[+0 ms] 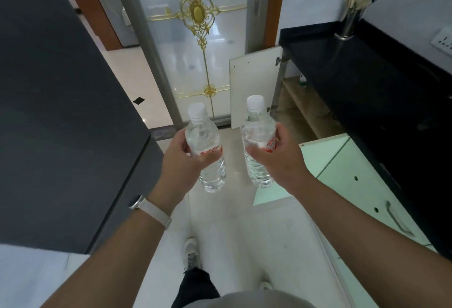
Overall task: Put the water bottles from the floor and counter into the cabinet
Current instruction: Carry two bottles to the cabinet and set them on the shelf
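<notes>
I hold two clear water bottles with white caps and red-lettered labels upright over the floor. My left hand (182, 161) grips the left bottle (204, 136) around its label. My right hand (278, 158) grips the right bottle (256, 131) the same way. The two bottles are side by side, a little apart. Ahead and to the right, under the black counter (354, 63), the cabinet (300, 107) stands with its white door (254, 87) swung open, showing a wooden shelf. A small green-capped bottle (302, 80) stands far back inside.
A large dark cabinet block (61, 112) fills the left side. A glass sliding door with gold ornament (198, 26) closes the far end. A metal utensil holder (349, 24) stands on the counter. Pale green cabinet doors (354, 180) line the right. My shoe (192, 254) is on the tiled floor.
</notes>
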